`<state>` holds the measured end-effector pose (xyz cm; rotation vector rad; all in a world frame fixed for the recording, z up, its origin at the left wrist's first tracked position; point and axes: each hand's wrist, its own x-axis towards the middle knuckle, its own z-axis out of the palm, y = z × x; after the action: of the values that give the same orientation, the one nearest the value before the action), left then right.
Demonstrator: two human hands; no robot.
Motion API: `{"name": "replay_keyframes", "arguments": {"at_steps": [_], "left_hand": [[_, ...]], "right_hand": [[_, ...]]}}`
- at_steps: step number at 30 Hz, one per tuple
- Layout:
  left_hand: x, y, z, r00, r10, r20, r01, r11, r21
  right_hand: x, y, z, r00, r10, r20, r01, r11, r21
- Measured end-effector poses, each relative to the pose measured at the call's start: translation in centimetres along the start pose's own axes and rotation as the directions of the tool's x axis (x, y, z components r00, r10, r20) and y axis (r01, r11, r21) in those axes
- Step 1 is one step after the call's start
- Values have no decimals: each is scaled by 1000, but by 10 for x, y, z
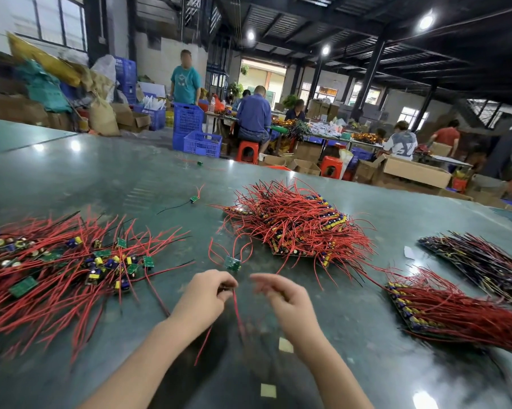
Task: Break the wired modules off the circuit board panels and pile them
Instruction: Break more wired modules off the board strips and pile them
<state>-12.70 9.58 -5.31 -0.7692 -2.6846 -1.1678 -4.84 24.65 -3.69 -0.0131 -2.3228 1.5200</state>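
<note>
Module [233,263] wires pinched in left hand [203,295]; right hand [281,293] loosely curled, holding nothing.

Blurred and cropped parts
The motion-blurred right hand [281,293] hides its grip; the red-wired loose module pile [57,267] runs off the left edge.

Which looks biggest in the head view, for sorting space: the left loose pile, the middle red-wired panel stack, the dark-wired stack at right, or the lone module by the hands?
1. Loose pile
2. Middle stack
3. Dark-wired stack, though the frame edge cuts it off
4. Lone module
</note>
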Motion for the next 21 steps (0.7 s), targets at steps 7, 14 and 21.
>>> {"name": "replay_keyframes", "arguments": {"at_steps": [7,14,21], "left_hand": [[-7,27,-1,874,-256,412,471,241,-849],[-10,29,2,869,-217,444,492,298,-818],[-12,31,0,854,-146,500,520,267,-811]], "right_hand": [[-1,-1,-1,999,45,-21,-43,994,103],[-3,-6,0,992,-84,-91,93,991,93],[-3,-8,0,985,4,-170,22,988,150]]}}
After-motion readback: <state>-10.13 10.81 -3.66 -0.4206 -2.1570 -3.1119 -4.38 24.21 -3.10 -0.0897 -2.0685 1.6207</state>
